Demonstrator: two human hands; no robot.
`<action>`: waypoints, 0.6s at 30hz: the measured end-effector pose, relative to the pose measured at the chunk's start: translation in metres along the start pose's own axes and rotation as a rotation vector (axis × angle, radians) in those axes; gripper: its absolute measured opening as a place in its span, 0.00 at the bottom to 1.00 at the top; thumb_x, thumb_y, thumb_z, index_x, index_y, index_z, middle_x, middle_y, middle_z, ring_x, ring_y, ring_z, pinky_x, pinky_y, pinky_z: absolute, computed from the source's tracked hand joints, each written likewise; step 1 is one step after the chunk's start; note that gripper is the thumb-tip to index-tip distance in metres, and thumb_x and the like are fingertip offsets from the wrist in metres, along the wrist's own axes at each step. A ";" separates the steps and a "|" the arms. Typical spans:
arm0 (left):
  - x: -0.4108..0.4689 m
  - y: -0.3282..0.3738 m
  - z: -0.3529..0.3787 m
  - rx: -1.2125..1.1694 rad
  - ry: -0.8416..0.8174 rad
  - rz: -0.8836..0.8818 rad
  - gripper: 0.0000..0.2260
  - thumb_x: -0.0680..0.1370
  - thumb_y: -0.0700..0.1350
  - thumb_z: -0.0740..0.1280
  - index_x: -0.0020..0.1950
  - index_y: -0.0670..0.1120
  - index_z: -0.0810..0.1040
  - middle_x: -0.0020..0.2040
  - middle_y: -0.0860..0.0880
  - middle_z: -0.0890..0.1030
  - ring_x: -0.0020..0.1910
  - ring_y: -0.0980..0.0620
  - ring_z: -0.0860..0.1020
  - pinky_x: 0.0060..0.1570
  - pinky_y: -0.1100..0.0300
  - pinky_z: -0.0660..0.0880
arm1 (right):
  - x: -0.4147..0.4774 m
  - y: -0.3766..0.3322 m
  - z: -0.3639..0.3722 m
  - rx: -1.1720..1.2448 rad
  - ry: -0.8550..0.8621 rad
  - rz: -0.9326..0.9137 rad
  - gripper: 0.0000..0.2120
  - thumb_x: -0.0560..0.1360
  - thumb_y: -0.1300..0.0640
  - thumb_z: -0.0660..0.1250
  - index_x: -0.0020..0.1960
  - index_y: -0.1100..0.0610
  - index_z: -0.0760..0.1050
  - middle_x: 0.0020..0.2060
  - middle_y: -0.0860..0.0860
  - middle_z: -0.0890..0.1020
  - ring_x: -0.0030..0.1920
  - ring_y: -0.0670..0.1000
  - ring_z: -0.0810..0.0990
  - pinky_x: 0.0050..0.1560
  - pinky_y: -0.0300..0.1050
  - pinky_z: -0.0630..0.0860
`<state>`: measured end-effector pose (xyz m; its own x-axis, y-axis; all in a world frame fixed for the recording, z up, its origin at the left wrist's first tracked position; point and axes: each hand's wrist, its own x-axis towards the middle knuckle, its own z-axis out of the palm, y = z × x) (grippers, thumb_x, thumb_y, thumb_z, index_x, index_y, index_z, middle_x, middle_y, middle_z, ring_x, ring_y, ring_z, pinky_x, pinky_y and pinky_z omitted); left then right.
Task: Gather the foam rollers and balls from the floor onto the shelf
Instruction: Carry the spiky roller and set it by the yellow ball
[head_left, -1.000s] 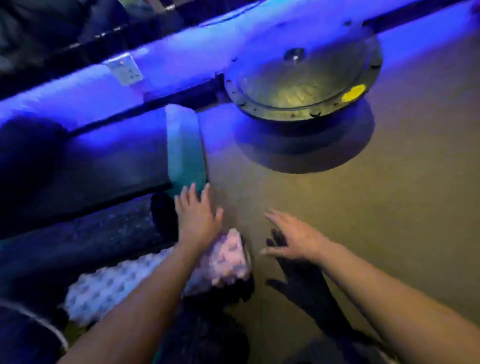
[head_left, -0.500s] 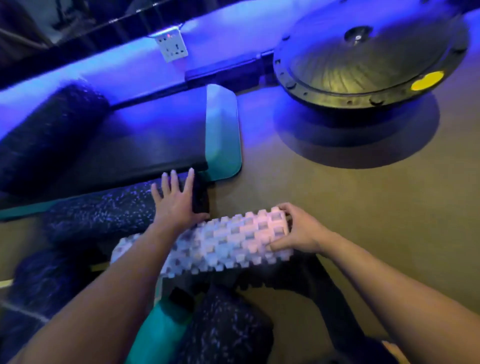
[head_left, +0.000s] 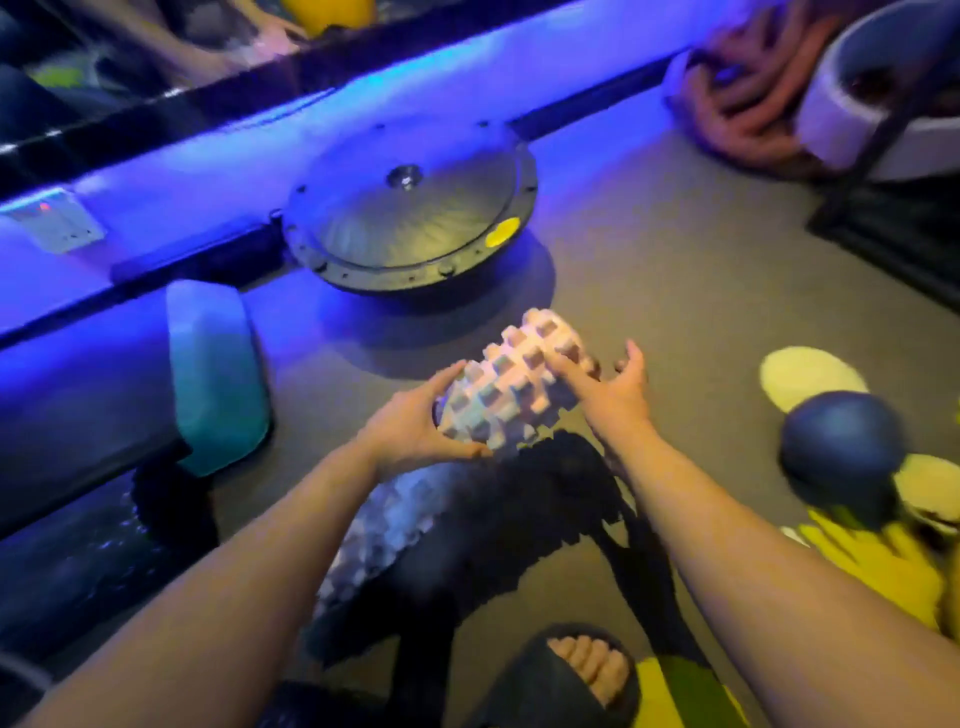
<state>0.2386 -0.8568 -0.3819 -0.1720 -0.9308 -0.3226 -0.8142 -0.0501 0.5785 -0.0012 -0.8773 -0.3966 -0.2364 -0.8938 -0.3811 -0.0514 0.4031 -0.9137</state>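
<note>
A white knobbly foam roller (head_left: 511, 387) is lifted off the floor, tilted with its far end up. My left hand (head_left: 410, 428) grips its near end, and my right hand (head_left: 608, 397) holds its right side, fingers laid over the knobs. Below it on the floor lies a black knobbly roller (head_left: 524, 519), with a pale knobbly roller (head_left: 382, 535) partly hidden under my left forearm. A dark speckled roller (head_left: 72, 566) lies at the left. A dark ball (head_left: 841, 452) sits on the floor at the right.
A black balance dome (head_left: 410, 218) stands ahead by the blue-lit wall base. A teal-edged mat (head_left: 218, 374) lies at the left. A black frame (head_left: 878, 135) and coiled ropes (head_left: 737, 104) are at the back right. Yellow items (head_left: 883, 566) and my sandalled foot (head_left: 587, 670) are close by.
Both hands have taken hold of the white roller and raised it off the pile, turning its far end up. My view has swung right, bringing in the ball and the frame.
</note>
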 end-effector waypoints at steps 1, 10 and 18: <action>0.012 0.032 -0.001 -0.021 0.032 0.046 0.50 0.62 0.62 0.82 0.79 0.64 0.59 0.62 0.58 0.80 0.63 0.55 0.79 0.65 0.58 0.73 | -0.002 -0.014 -0.022 0.047 0.065 0.044 0.68 0.51 0.24 0.76 0.81 0.51 0.55 0.76 0.54 0.68 0.71 0.55 0.72 0.71 0.56 0.71; 0.022 0.417 -0.025 -0.430 0.105 0.527 0.37 0.64 0.66 0.79 0.70 0.62 0.72 0.59 0.57 0.84 0.59 0.56 0.83 0.62 0.50 0.78 | -0.120 -0.139 -0.269 -0.129 0.122 -0.089 0.71 0.50 0.26 0.75 0.83 0.48 0.46 0.74 0.58 0.70 0.71 0.56 0.73 0.67 0.44 0.73; -0.130 0.680 0.123 -0.692 -0.444 0.723 0.25 0.73 0.65 0.72 0.59 0.47 0.81 0.56 0.50 0.86 0.54 0.51 0.85 0.54 0.48 0.83 | -0.294 -0.112 -0.492 0.377 0.657 -0.254 0.47 0.63 0.47 0.84 0.73 0.54 0.62 0.65 0.54 0.80 0.57 0.49 0.84 0.60 0.49 0.81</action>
<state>-0.3608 -0.7251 -0.0389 -0.7810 -0.6162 0.1015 0.0236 0.1334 0.9908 -0.4034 -0.5631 -0.1131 -0.7913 -0.6030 -0.1012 0.1237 0.0042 -0.9923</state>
